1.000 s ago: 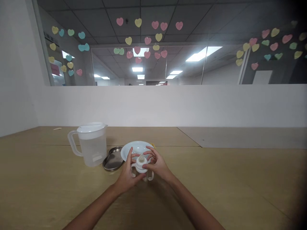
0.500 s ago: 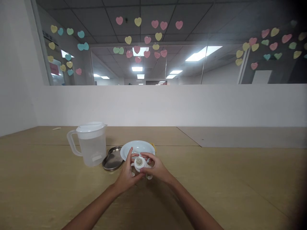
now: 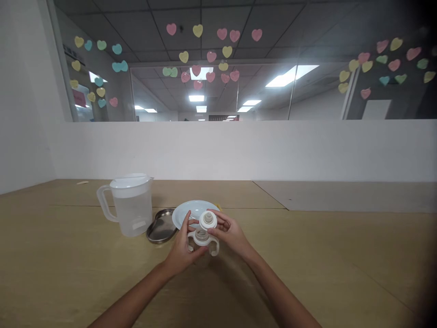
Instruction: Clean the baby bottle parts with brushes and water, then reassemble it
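My left hand (image 3: 182, 246) is wrapped round a baby bottle (image 3: 202, 237) with two white side handles, its threaded neck uncovered at the top. Just above the neck, a white ring cap with a pale nipple (image 3: 208, 219) is pinched in my right hand (image 3: 232, 234). Cap and bottle are apart. Behind both hands sits a white bowl (image 3: 196, 206), partly hidden by the fingers, with something clear in it that I cannot make out.
A clear lidded pitcher (image 3: 133, 209) stands at the left on the wooden table (image 3: 307, 264). Between pitcher and bowl lies a metal kidney tray (image 3: 162, 228). Something yellow (image 3: 219, 207) shows behind the bowl. A white wall (image 3: 239, 150) rises behind the table.
The nipple cap has come off the bottle neck and moved up and slightly right with my right hand. My left hand stays round the bottle.
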Motion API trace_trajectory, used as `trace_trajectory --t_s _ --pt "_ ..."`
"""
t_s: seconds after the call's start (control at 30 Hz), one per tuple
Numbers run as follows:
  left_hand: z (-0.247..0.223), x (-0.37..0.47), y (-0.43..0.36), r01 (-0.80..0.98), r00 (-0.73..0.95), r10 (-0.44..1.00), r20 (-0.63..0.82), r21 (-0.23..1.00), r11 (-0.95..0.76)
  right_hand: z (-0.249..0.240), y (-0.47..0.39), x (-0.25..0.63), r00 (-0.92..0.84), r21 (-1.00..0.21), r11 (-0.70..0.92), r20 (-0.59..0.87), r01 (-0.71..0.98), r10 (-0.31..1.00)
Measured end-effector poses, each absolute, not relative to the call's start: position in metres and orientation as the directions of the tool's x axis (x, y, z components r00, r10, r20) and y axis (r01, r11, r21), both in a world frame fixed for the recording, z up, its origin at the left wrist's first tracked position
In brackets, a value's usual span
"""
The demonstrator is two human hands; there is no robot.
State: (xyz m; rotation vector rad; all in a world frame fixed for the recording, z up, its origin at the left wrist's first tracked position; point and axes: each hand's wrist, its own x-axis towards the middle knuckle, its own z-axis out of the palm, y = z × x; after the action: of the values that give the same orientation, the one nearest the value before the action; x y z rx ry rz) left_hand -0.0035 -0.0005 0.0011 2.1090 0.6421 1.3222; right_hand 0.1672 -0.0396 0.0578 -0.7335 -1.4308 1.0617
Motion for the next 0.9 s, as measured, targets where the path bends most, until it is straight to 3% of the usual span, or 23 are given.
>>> trace_trajectory --t_s 0.43,0.9 --pt "0.000 -0.003 0.001 0.140 0.389 0.663 0.640 0.670 -0.729 0.079 -0.053 0.181 -0.018 -0.755 0.470 0.537 -0.458 0.844" --pt "0.000 -0.002 0.000 0.114 0.398 0.651 0.647 0.669 -0.735 0.043 -0.022 0.182 -0.016 -0.867 0.432 0.450 -0.250 0.893"
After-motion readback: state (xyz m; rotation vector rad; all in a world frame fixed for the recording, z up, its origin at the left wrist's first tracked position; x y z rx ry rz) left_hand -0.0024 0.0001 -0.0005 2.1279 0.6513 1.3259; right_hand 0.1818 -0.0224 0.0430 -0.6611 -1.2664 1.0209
